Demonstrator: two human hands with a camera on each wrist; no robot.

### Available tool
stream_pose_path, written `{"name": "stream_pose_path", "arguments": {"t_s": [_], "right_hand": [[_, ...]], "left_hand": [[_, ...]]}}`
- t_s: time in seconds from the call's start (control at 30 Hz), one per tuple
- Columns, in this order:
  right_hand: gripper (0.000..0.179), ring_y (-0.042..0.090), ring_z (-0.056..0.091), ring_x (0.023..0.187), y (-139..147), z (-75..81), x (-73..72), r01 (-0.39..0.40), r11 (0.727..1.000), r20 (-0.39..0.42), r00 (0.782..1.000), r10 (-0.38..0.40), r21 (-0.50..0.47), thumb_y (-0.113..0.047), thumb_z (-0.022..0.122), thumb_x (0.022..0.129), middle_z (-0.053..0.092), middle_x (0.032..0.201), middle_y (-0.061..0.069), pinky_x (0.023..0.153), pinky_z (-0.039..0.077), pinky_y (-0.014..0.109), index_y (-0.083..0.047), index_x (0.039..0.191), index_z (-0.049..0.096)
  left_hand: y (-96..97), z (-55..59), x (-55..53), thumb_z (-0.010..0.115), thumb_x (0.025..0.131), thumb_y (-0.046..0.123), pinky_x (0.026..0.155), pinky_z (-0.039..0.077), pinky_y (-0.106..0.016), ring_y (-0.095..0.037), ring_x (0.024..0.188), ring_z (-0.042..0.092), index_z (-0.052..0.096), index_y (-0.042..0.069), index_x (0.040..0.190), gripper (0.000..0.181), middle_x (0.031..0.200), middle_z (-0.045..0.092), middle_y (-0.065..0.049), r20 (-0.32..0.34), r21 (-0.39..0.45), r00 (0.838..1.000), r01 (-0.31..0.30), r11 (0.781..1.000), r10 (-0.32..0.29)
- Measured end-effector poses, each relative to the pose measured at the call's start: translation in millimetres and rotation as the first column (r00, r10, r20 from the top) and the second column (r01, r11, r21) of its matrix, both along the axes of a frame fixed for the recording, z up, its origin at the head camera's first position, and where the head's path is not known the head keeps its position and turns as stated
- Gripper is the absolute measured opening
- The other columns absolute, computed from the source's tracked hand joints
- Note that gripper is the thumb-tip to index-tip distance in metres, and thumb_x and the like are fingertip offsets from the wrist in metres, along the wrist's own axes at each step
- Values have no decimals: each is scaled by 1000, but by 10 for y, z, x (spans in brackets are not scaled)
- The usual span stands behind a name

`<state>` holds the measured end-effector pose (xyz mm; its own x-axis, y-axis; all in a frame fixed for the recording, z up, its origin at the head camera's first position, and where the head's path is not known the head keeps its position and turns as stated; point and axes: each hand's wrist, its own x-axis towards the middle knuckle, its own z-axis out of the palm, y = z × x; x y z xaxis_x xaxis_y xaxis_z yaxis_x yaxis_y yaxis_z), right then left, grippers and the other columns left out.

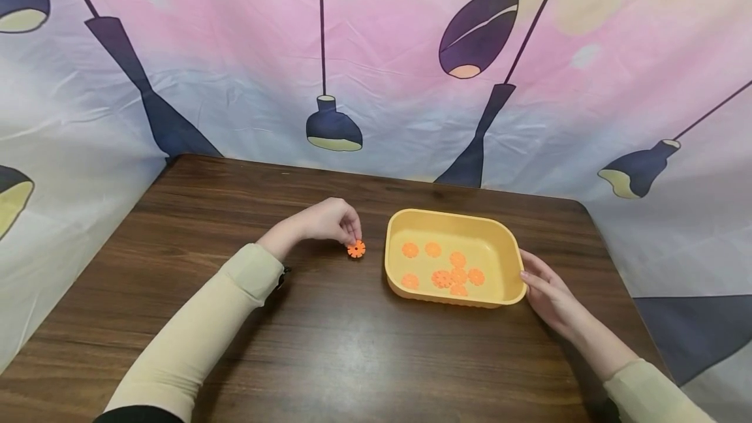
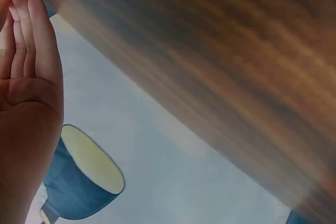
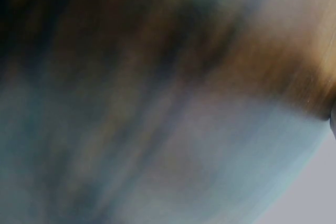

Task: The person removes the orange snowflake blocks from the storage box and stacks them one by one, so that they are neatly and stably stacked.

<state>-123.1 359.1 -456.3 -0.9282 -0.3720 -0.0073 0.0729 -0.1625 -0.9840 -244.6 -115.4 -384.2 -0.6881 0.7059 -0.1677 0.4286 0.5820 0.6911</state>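
Note:
In the head view my left hand (image 1: pixel 331 220) pinches an orange notched disc (image 1: pixel 356 249) by its upper edge, just left of a yellow plastic bin (image 1: pixel 396 287). The left wrist view has the same hand (image 2: pixel 31 56) at its left edge, an orange blur at the fingertips. My right hand (image 1: pixel 549 292) grips the bin's right end, thumb over the rim and fingers along the outer wall. Several orange discs of the same kind lie on the bin floor, a few overlapping (image 1: pixel 443 279) near its front side. The right wrist view is mostly blur.
The bin stands on a dark brown wooden table (image 1: pixel 329 358) with rounded far corners. Behind the table's far edge hangs a cloth backdrop (image 1: pixel 247 51) printed with dark lamps.

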Motion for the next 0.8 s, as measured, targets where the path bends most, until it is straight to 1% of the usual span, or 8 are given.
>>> {"name": "stream_pose_path", "arguments": {"t_s": [0.23,0.4,0.63,0.8], "right_hand": [[43,-6,56,132,6,-2,-5,-6,1000,-2,1000,6,16,-4,38,113,53,148,-19,106,46,10,-29,145,52],[43,-5,57,131,9,-1,-1,-9,1000,1,1000,9,13,-4,38,113,54,148,-19,106,46,11,-29,145,52],[44,-3,58,128,2,3,6,-9,1000,0,1000,9,-8,-3,37,113,57,145,-17,105,47,12,-29,144,54],[44,-2,60,126,-3,10,-3,-6,1000,2,1000,6,-19,-3,37,113,59,143,-16,104,48,12,-28,144,54]], "left_hand": [[-55,-103,11,75,89,-3,69,57,-21,-6,72,68,80,1,91,7,83,79,-8,18,-6,999,-29,1000,29],[-75,-159,15,75,89,-3,68,57,-21,-6,71,67,80,1,89,7,81,79,-8,10,-17,999,-49,999,49],[-91,-214,-1,77,89,-1,70,57,-22,-7,73,67,80,0,92,4,84,78,-8,-5,-26,999,-43,999,43],[-115,-235,-12,76,90,-1,72,58,-24,-7,75,69,80,0,93,4,87,80,-9,12,-15,999,-38,999,38]]}}
